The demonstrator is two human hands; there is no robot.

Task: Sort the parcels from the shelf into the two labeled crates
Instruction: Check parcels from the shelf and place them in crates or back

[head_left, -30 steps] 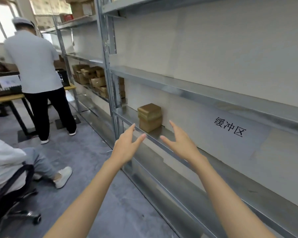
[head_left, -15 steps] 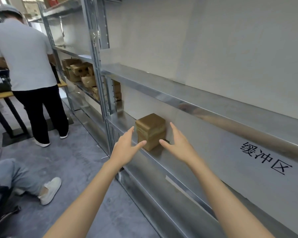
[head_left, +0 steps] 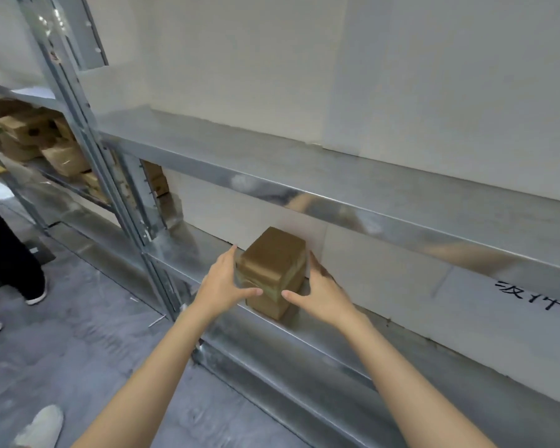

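Two brown taped parcels [head_left: 274, 253] stand stacked on the metal shelf [head_left: 188, 244], close to the white back wall. My left hand [head_left: 222, 286] presses against the stack's left side, thumb across its front. Pressing on the right side is my right hand [head_left: 320, 292], its thumb also on the front. The stack still rests on the shelf. No crate is in view.
An upper shelf [head_left: 337, 195] overhangs the parcels. A steel upright [head_left: 110, 176] stands just to the left. More cardboard parcels [head_left: 62, 160] fill the neighbouring bay. A person's dark legs [head_left: 10, 253] and a white shoe [head_left: 39, 428] are on the grey floor at left.
I have moved closer to the shelf. Both hands went forward from open in front of the stack to closing on its two sides.
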